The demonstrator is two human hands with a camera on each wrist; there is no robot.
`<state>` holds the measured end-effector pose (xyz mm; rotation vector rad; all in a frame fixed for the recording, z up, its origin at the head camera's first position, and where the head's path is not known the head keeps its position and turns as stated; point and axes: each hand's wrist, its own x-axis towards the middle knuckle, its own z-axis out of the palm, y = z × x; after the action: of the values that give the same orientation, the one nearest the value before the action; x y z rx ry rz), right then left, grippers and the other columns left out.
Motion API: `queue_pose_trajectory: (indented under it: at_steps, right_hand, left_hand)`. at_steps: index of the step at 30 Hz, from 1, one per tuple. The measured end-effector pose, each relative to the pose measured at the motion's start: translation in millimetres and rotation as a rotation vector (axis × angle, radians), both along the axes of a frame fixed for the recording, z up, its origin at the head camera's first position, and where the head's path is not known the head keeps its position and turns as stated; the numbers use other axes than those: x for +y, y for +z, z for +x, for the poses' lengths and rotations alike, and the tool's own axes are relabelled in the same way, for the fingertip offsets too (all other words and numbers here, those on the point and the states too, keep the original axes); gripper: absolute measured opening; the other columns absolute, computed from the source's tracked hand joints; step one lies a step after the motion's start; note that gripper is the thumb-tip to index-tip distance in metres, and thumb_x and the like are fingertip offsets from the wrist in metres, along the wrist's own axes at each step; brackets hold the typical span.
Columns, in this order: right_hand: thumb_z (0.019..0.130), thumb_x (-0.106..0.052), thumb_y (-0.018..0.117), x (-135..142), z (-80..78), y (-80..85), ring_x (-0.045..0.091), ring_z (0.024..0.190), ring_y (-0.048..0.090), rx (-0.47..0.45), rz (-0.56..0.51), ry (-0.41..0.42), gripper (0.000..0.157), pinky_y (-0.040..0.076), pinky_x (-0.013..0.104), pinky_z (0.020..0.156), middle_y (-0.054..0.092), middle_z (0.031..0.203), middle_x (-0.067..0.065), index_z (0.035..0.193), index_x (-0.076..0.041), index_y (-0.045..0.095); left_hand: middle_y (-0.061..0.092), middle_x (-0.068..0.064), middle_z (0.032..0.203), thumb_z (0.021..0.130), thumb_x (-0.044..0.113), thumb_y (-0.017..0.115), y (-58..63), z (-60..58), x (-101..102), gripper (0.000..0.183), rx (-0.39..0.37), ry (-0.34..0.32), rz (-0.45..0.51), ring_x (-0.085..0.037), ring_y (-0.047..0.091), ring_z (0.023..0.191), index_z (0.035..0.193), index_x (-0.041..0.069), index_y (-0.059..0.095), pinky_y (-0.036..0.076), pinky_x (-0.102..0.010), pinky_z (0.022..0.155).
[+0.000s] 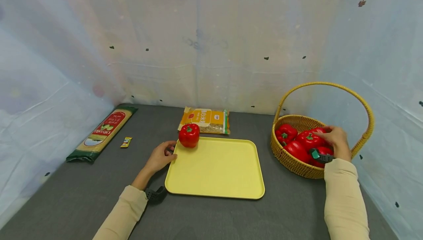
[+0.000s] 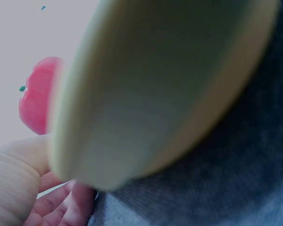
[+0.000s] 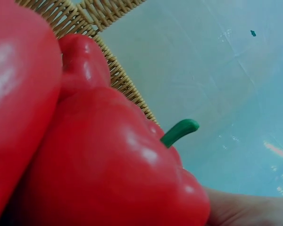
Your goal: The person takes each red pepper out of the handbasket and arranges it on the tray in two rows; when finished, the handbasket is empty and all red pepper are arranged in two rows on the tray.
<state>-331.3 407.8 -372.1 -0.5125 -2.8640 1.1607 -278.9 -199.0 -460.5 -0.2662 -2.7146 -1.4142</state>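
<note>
A yellow tray (image 1: 218, 168) lies on the dark tabletop, and my left hand (image 1: 161, 157) holds its left rim. In the left wrist view, the thumb is beside the tray rim (image 2: 66, 136) and the fingers are partly behind it. One red bell pepper (image 1: 189, 135) stands on the tray's far left corner. To the right, a wicker basket (image 1: 290, 164) contains several red bell peppers. My right hand (image 1: 337, 141) reaches into it and grips a green-stemmed bell pepper (image 3: 118, 165); most of that hand is hidden in the right wrist view.
Behind the tray lies an orange grain packet (image 1: 206, 120). At the left are a long green-and-red packet (image 1: 102, 131) and a small yellow wrapped sweet (image 1: 126, 142). The basket's tall handle (image 1: 325, 83) arches above the peppers. Pale sheeting (image 1: 224, 49) hangs around the table.
</note>
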Motion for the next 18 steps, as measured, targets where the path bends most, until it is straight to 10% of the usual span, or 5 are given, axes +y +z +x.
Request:
queue_pose_trajectory:
  at_steps: [18]
  right_hand:
    - [0.087,-0.05,0.053,4.1,3.9,-2.1,0.048,0.111,0.036,-0.02,-0.011,0.059,0.082,0.04,0.054,0.09,0.028,0.132,0.037,0.138,0.009,0.026]
  left_hand:
    - [0.054,-0.014,0.101,0.081,0.007,0.067,0.2,-0.6,0.2,0.049,0.008,-0.001,-0.005,-0.017,0.051,0.07,0.126,-0.002,0.052,0.043,-0.026,0.058]
